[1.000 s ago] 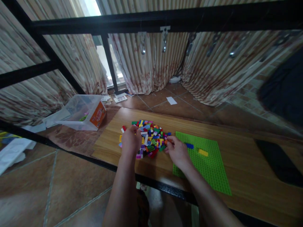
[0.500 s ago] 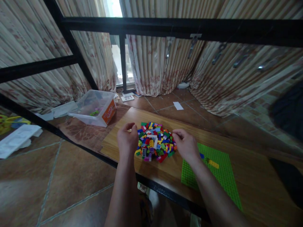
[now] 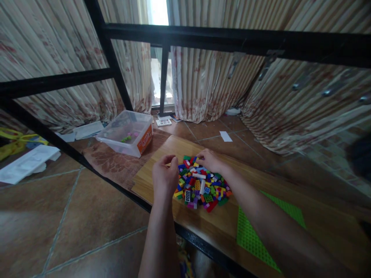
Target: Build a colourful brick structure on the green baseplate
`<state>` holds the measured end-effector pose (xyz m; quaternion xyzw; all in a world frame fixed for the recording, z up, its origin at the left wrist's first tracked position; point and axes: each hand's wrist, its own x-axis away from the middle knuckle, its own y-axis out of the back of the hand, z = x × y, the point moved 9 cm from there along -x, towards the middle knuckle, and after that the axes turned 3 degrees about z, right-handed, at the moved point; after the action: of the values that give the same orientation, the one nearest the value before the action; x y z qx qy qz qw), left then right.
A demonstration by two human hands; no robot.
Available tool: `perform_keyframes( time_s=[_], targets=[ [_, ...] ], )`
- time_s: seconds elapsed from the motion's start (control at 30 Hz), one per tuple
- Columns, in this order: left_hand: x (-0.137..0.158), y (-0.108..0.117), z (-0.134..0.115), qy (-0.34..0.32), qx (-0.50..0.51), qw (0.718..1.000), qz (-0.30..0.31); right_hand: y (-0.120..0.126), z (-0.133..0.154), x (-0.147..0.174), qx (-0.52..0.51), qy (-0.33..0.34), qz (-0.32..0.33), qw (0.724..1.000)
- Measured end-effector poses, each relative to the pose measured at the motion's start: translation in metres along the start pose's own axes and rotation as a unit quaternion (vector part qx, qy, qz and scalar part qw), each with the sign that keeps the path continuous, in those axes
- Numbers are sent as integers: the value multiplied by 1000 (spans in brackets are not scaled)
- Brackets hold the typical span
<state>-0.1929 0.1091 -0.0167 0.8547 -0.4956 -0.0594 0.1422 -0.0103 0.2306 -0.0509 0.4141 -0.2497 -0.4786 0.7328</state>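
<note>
A heap of small, many-coloured toy building bricks [image 3: 199, 185] lies on the wooden tabletop. At its left edge is my left hand [image 3: 165, 173], fingers curled toward the thumb; whatever they may hold is hidden. My right hand [image 3: 213, 161] reaches over the far side of the heap, fingertips pinched together among the bricks, close to a yellow one. What the pinch holds, if anything, is too small to make out. Under my right forearm lies a green studded baseplate [image 3: 252, 235], partly covered by the arm.
A clear plastic bin [image 3: 124, 133] with an orange label and a few green and pink pieces stands beyond the table's left end. Black metal bars [image 3: 203, 34] cross ahead, with curtains behind. White moulded packaging [image 3: 29, 164] lies on the tiled floor, far left.
My right hand has moved from the heap's right edge to its far side. My left hand stays beside the heap. The view has shifted left, and the right forearm now covers more of the baseplate.
</note>
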Motion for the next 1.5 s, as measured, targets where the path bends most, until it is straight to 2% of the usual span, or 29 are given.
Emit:
perform_keyframes(
  time_s=[0.2,0.37,0.47,0.6,0.67,0.83,1.0,1.1,1.37,1.5],
  targets=[
    [0,-3,6,5,15,1000,15,-3,-5,4,-68,-22,9,997],
    [-2,-13,11,1,1,999,47,18,13,19,-185,10,11,983],
    [1,-25,4,-21,29,996,87,34,36,34,-259,35,23,965],
    [16,-44,-20,-60,115,975,182,45,68,54,-312,43,29,949],
    [23,-50,-29,-53,159,963,213,48,76,63,-343,35,1,939],
    [28,-52,-29,-3,245,950,192,37,61,78,-425,-63,-66,901],
    [28,-60,-29,-8,253,951,179,34,63,82,-392,-30,-124,911],
    [29,-63,-29,-8,258,951,172,31,62,83,-405,-27,-148,902],
    [30,-67,-24,-7,253,953,168,17,55,91,-551,-104,-165,811],
    [28,-65,-22,4,253,954,161,9,54,92,-588,-128,-162,782]
  ],
)
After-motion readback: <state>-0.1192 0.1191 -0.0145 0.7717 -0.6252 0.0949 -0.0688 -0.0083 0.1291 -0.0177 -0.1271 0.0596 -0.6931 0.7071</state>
